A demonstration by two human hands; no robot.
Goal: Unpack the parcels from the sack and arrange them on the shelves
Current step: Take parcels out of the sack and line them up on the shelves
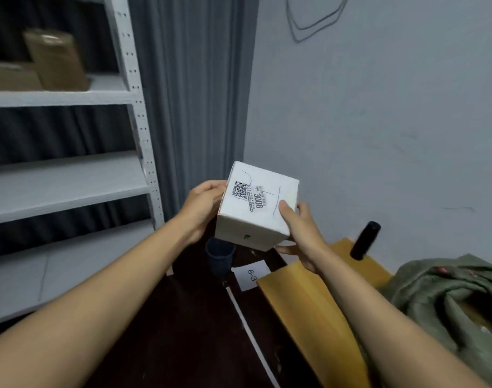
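Both hands clasp the white parcel (257, 204): the left hand (203, 207) cups its near side, the right hand (298, 231) pinches the far corner, thumb on top, probably to keep the label readable. It hangs in mid-air right of the shelves (68, 189), well above the green sack (449, 292), likely shelf-bound.
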